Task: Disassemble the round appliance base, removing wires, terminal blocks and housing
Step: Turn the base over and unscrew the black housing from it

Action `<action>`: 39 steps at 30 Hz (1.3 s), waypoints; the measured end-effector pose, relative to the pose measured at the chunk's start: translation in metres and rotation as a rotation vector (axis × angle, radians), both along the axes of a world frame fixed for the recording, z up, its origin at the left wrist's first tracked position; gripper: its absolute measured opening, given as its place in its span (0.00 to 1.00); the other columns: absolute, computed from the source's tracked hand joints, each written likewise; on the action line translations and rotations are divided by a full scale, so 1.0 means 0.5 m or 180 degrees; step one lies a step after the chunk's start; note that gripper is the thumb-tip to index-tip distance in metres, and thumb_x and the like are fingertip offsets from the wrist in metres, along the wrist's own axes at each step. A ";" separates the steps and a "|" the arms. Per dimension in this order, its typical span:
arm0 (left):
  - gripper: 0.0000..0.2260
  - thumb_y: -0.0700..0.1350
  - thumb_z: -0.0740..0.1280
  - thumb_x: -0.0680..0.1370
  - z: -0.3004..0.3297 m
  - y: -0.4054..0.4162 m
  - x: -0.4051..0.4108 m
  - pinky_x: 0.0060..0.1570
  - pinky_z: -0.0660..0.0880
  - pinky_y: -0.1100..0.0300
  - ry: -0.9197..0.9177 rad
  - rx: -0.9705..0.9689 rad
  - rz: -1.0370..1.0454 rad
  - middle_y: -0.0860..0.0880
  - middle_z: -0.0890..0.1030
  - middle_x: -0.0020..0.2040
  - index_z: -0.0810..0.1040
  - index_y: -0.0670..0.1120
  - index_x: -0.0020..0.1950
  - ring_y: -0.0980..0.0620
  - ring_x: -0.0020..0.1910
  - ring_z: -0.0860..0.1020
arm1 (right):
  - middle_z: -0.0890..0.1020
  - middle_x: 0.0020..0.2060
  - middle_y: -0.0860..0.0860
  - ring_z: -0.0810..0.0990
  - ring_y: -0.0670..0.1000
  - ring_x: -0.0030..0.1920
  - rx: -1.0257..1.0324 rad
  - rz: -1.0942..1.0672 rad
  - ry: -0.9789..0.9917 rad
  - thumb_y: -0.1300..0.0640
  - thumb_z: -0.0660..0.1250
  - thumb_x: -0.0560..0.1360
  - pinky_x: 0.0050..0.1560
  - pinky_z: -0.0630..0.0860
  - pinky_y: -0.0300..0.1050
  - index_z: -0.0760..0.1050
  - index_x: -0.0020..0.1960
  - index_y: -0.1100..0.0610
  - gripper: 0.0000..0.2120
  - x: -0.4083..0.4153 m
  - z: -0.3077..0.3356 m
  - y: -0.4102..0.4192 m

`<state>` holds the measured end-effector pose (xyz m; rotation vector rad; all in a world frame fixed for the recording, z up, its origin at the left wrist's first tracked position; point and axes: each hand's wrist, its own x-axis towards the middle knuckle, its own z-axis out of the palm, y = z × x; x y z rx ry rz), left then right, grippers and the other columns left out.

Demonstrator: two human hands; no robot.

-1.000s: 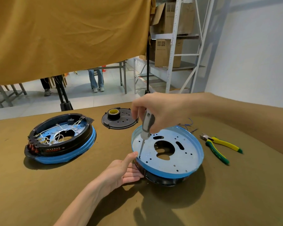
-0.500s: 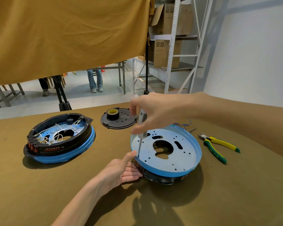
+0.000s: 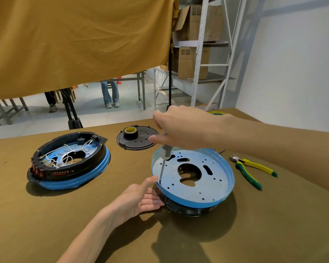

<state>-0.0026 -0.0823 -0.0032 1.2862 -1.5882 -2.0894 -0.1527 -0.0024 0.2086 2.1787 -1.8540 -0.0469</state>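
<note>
Head camera, looking down over your arms: your right hand (image 3: 180, 128) grips the screwdriver (image 3: 164, 158) by the top of its grey handle, fingers curled round it, with the shaft running down and slightly toward you. Its tip meets the pale metal plate of the round appliance base (image 3: 193, 177) close to the rim nearest your left thumb; whether it sits in a screw head is hard to say from here. That base lies directly under your right hand, tilted, its blue rim up and its black housing showing underneath on the side toward you. Your left hand (image 3: 139, 200) steadies it from the near left: the thumb lies against the blue rim just beside the screwdriver tip, and the straight fingers reach under the black housing.

Well off to the left of your left hand sits a second base (image 3: 68, 160), black ring upward on a blue rim, with white wires (image 3: 65, 158) looped across its inside and a row of reddish terminal blocks (image 3: 37, 170) at its near-left edge. Beyond your right hand's fingers lies a black perforated disc (image 3: 138, 138) with a roll of tape (image 3: 130, 132) standing on it. Under your right forearm, just right of the tilted base, lie yellow-and-green pliers (image 3: 252, 170), and a few thin wire ends poke out behind the base's far rim. All rests on the brown table (image 3: 46, 224).
</note>
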 end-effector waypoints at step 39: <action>0.38 0.66 0.72 0.68 0.023 0.045 0.036 0.47 0.84 0.56 0.0166 0.0173 0.0012 0.39 0.87 0.54 0.79 0.36 0.63 0.45 0.51 0.87 | 0.80 0.40 0.50 0.80 0.54 0.41 0.0367 -0.0039 -0.0549 0.42 0.67 0.79 0.34 0.75 0.49 0.72 0.53 0.54 0.16 0.025 0.005 0.004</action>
